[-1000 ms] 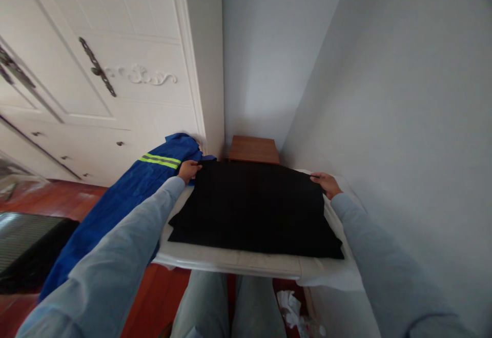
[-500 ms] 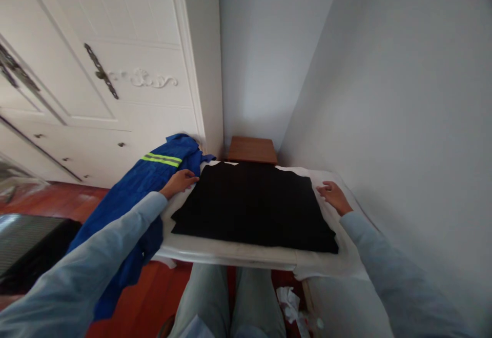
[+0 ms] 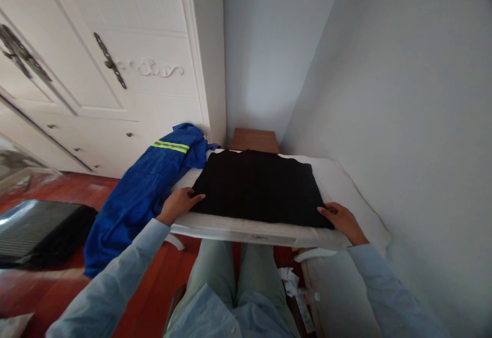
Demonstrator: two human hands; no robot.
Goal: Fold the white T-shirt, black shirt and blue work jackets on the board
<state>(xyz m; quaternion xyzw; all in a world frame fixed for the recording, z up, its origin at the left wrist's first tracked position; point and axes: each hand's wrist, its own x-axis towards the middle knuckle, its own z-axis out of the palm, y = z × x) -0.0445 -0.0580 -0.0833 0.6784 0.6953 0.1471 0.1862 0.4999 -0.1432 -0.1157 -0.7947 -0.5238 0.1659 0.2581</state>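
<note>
On the white counter (image 3: 246,227), left hand (image 3: 177,204) and right hand (image 3: 343,220) rest on black cloth (image 3: 257,186) near corners, fingers loosely spread; blue jacket (image 3: 142,189) hangs left.

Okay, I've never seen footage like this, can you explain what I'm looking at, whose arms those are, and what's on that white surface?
The picture comes from a camera worn on a person's head, looking forward and down, so the two arms in light blue sleeves are the wearer's own. There is no machine, only bare hands. The left hand rests at the near left corner of a flat black garment, and the right hand at its near right corner; whether the fingers pinch the cloth cannot be told. The garment lies on a white padded surface. A blue work jacket with yellow-green stripes hangs off the left side toward the red-brown floor. Behind are a white wardrobe and a small wooden stand.
</note>
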